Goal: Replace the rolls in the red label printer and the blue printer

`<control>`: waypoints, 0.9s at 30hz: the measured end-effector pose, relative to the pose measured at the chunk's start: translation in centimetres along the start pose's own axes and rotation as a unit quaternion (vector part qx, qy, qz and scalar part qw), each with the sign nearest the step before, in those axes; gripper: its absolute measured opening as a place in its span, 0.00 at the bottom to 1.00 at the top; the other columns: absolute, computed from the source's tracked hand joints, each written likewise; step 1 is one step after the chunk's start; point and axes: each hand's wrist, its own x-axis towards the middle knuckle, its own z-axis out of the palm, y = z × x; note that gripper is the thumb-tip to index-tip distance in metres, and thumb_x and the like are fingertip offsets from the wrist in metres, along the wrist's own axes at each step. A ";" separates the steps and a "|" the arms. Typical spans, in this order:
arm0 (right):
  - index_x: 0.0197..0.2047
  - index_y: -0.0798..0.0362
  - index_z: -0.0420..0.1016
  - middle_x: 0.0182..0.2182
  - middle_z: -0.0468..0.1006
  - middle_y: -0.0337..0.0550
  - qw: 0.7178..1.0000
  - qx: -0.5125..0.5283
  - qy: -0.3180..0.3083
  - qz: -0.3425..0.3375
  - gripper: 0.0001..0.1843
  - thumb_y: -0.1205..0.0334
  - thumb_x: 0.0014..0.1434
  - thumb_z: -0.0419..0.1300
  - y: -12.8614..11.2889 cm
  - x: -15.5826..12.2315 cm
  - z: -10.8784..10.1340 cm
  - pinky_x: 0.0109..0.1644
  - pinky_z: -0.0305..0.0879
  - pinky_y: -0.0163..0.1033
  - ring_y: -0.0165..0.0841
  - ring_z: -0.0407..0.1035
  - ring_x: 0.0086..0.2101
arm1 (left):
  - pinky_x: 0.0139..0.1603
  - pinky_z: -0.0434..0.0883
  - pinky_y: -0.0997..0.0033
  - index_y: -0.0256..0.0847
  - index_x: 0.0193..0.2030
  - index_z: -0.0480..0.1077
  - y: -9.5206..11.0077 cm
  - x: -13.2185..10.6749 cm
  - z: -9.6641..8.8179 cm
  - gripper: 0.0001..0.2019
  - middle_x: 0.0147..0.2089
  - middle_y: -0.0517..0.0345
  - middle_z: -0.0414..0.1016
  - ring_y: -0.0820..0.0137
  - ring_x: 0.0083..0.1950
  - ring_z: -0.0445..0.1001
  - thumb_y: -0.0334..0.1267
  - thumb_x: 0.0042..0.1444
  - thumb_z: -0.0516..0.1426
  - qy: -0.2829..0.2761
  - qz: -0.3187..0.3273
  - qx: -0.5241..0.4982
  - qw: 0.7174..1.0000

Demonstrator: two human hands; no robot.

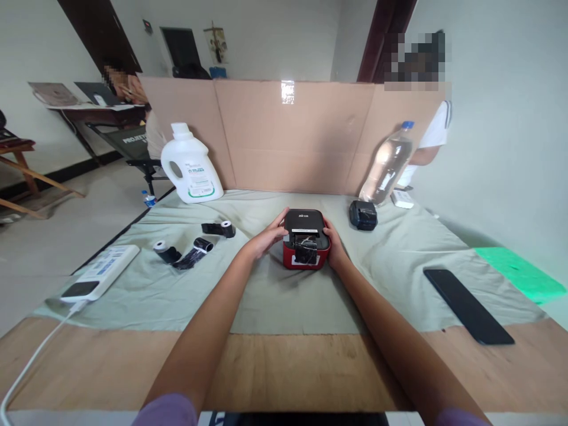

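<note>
- Grey-green cloth (275, 296) covers most of a wooden table (284, 367), with a cardboard screen (293, 136) standing along its far edge.
- At the middle of the cloth sits a small label printer (306, 223) with a red body and a black lid. A crumpled black strip (305, 251) shows at its near face.
- The left hand (266, 239) presses the printer's left side, fingertips up at the lid's edge. The right hand (333, 245) cups the right side. The hands are apart from each other and clamp the printer between them.
- Judged from this hold, even pressure from both sides should stop the body sliding on the soft cloth. Keeping the fingers off the strip would spare it further creasing.
- Left of the printer lie three black rolls, partly unwound: one (219, 228) farther off, two (166, 251) (195, 251) nearer. All are close enough to snag a sleeve.
- Just right and farther back rests a second small black device (362, 214), with a small white box (402, 199) beyond it.
- A clear bottle (386, 165) leans on the screen at far right, and a white jug (190, 168) stands at far left.
- Near left lies a white power bank (102, 272) with its cable (31, 361). Near right lies a dark phone (468, 305), with a green sheet (519, 272) past it.
- Other people are behind the screen, one at far left by a desk and one at far right.
</note>
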 end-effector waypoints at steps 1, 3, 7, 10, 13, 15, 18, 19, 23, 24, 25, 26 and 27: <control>0.58 0.45 0.72 0.61 0.73 0.39 1.000 0.001 -0.001 0.001 0.30 0.49 0.52 0.60 -0.1 -0.1 0.0 0.69 0.57 0.52 0.45 0.64 0.63 | 0.66 0.66 0.58 0.59 0.74 0.51 0.0 0.0 0.0 0.41 0.73 0.62 0.59 0.65 0.67 0.67 0.37 0.52 0.53 0.002 -0.007 0.002 1.000; 0.59 0.46 0.72 0.62 0.73 0.40 1.000 0.004 -0.003 0.000 0.30 0.49 0.53 0.60 -0.1 -0.2 0.0 0.70 0.55 0.52 0.44 0.63 0.63 | 0.66 0.66 0.58 0.56 0.73 0.54 0.3 0.0 -0.2 0.39 0.72 0.59 0.62 0.64 0.68 0.66 0.37 0.51 0.53 0.007 -0.018 0.023 1.000; 0.59 0.47 0.72 0.61 0.74 0.42 1.000 0.012 -0.001 0.002 0.29 0.48 0.54 0.60 0.0 -0.3 -0.1 0.69 0.56 0.53 0.45 0.65 0.62 | 0.65 0.67 0.59 0.53 0.72 0.57 1.1 -0.3 -0.5 0.38 0.73 0.57 0.59 0.61 0.69 0.65 0.37 0.52 0.54 0.004 0.001 0.075 0.997; 0.58 0.46 0.72 0.60 0.75 0.41 1.000 0.009 0.004 0.005 0.29 0.48 0.54 0.60 0.1 -0.3 -0.2 0.69 0.58 0.53 0.45 0.66 0.62 | 0.70 0.62 0.59 0.54 0.73 0.56 1.8 -0.7 -0.3 0.39 0.78 0.59 0.48 0.59 0.75 0.55 0.37 0.52 0.57 -0.010 0.021 0.127 0.992; 0.60 0.45 0.71 0.62 0.73 0.40 1.000 0.002 -0.001 0.001 0.29 0.48 0.56 0.60 0.2 -0.3 -0.3 0.69 0.57 0.51 0.43 0.64 0.63 | 0.74 0.54 0.57 0.52 0.72 0.58 2.3 -0.7 0.5 0.38 0.79 0.57 0.42 0.59 0.78 0.44 0.37 0.53 0.59 -0.005 0.026 0.185 0.982; 0.60 0.45 0.71 0.62 0.73 0.39 1.000 -0.007 -0.002 0.000 0.29 0.48 0.56 0.59 0.3 -0.3 -0.4 0.69 0.57 0.52 0.43 0.63 0.64 | 0.75 0.54 0.55 0.51 0.69 0.63 2.4 -0.4 1.1 0.34 0.78 0.54 0.43 0.58 0.79 0.41 0.35 0.53 0.60 0.022 0.028 0.226 0.973; 0.60 0.43 0.71 0.62 0.73 0.38 1.000 -0.015 0.000 0.001 0.29 0.47 0.56 0.59 0.3 -0.2 -0.4 0.69 0.58 0.53 0.44 0.63 0.64 | 0.74 0.56 0.54 0.46 0.57 0.77 2.3 0.3 1.6 0.20 0.77 0.50 0.49 0.57 0.77 0.47 0.34 0.56 0.60 0.085 0.072 0.280 0.954; 0.59 0.43 0.72 0.62 0.73 0.38 1.000 -0.012 0.000 0.001 0.29 0.47 0.56 0.59 0.3 -0.2 -0.4 0.69 0.58 0.53 0.44 0.64 0.63 | 0.74 0.57 0.54 0.44 0.51 0.80 2.3 0.5 1.7 0.15 0.76 0.50 0.52 0.57 0.76 0.51 0.35 0.57 0.61 0.104 0.093 0.293 0.946; 0.58 0.44 0.73 0.60 0.75 0.39 1.000 -0.006 0.003 0.001 0.28 0.48 0.55 0.60 0.0 -0.3 -0.3 0.69 0.57 0.53 0.45 0.65 0.63 | 0.72 0.59 0.49 0.46 0.38 0.82 2.7 0.4 1.8 0.05 0.69 0.53 0.66 0.59 0.70 0.63 0.36 0.56 0.64 0.130 0.153 0.344 0.917; 0.59 0.44 0.73 0.60 0.75 0.40 1.000 -0.008 0.003 0.003 0.28 0.48 0.55 0.60 -0.1 -0.3 -0.2 0.69 0.57 0.53 0.45 0.65 0.63 | 0.71 0.60 0.49 0.47 0.38 0.82 3.0 0.3 1.9 0.05 0.67 0.54 0.68 0.60 0.68 0.64 0.35 0.55 0.64 0.127 0.160 0.354 0.913; 0.59 0.44 0.73 0.61 0.74 0.40 1.000 -0.010 0.005 0.004 0.29 0.48 0.55 0.60 -0.1 -0.3 -0.2 0.69 0.58 0.54 0.45 0.65 0.63 | 0.71 0.61 0.50 0.48 0.38 0.82 3.2 0.1 1.9 0.06 0.66 0.55 0.69 0.60 0.68 0.65 0.34 0.55 0.64 0.123 0.163 0.360 0.910; 0.59 0.44 0.72 0.61 0.74 0.40 1.000 -0.011 0.005 0.005 0.29 0.48 0.54 0.60 -0.1 -0.3 -0.2 0.69 0.58 0.54 0.45 0.65 0.63 | 0.70 0.61 0.51 0.49 0.39 0.82 3.4 -0.1 1.9 0.07 0.66 0.55 0.70 0.61 0.67 0.65 0.33 0.56 0.63 0.120 0.163 0.363 0.909; 0.59 0.44 0.72 0.61 0.74 0.40 1.000 -0.009 0.006 0.006 0.29 0.48 0.54 0.60 -0.1 -0.3 -0.2 0.69 0.58 0.54 0.45 0.65 0.63 | 0.70 0.61 0.52 0.48 0.39 0.82 3.6 -0.3 1.9 0.07 0.66 0.55 0.70 0.61 0.67 0.65 0.33 0.56 0.63 0.114 0.160 0.364 0.910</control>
